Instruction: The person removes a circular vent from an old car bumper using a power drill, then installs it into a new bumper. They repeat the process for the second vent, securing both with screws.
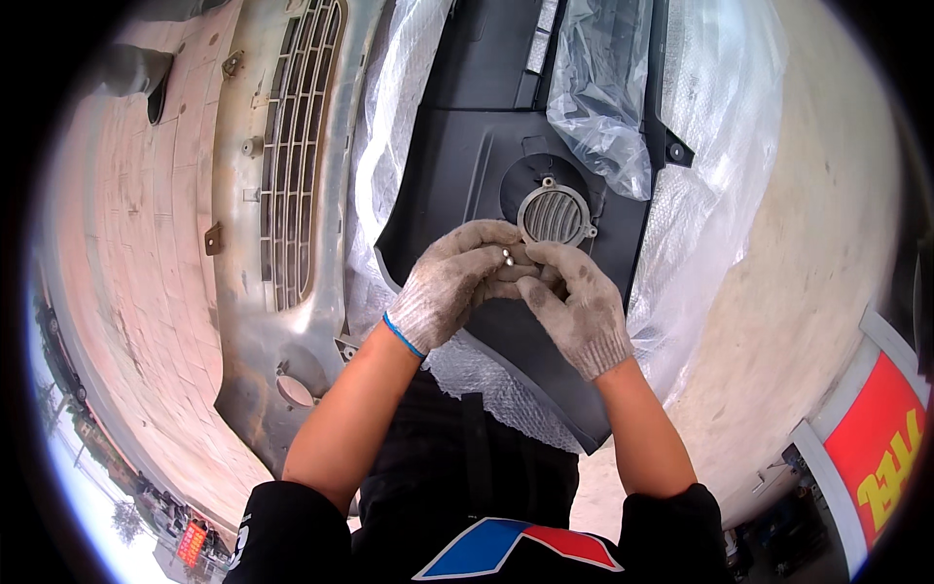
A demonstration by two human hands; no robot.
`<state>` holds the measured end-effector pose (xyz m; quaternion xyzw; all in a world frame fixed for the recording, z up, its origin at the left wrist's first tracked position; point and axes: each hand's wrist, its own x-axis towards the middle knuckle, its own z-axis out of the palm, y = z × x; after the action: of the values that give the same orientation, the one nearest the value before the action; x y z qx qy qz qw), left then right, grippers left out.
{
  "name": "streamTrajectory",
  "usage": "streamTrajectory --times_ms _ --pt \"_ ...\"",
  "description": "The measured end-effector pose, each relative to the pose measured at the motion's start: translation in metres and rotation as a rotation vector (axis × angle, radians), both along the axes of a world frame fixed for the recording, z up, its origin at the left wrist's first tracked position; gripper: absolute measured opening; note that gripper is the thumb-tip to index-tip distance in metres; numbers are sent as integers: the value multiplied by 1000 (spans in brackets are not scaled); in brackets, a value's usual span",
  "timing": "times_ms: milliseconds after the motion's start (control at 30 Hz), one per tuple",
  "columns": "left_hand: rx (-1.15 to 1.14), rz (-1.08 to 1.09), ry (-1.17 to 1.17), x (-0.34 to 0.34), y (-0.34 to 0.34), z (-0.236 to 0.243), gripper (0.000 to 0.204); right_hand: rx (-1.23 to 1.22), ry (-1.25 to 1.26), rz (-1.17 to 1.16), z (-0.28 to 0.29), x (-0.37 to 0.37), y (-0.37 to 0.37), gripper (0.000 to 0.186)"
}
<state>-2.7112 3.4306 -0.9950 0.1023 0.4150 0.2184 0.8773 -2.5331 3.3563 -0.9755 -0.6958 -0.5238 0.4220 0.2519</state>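
Observation:
Both my hands wear soiled off-white knit gloves and meet above a black plastic car bumper (443, 165). My left hand (449, 277) is closed, with small shiny metal pieces (508, 257), perhaps screws, showing at its fingertips. Close against it, my right hand (581, 310) has its fingers curled and pinched together; whatever lies between them is hidden. Just beyond the fingertips, a round slatted grey cover (555, 215) with screw tabs sits over a round recess in the bumper.
On the left lies a worn silver bumper (236, 321) with a long grille (295, 146) and brackets. Bubble wrap (715, 195) spreads under the black bumper, and a clear plastic bag (598, 88) rests on its far part. A red sign (880, 438) stands at right.

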Motion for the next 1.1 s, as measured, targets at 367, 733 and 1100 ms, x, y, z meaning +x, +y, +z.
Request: streamTrajectory --times_ms 367,733,1100 --pt "154 -49 91 -7 -15 0 27 418 -89 89 -14 -9 -3 20" --pt "272 137 125 -96 -52 29 13 -195 -354 -295 -94 82 -13 26" --pt "118 187 670 -184 -92 -61 17 -164 -516 -99 -121 73 -3 17"
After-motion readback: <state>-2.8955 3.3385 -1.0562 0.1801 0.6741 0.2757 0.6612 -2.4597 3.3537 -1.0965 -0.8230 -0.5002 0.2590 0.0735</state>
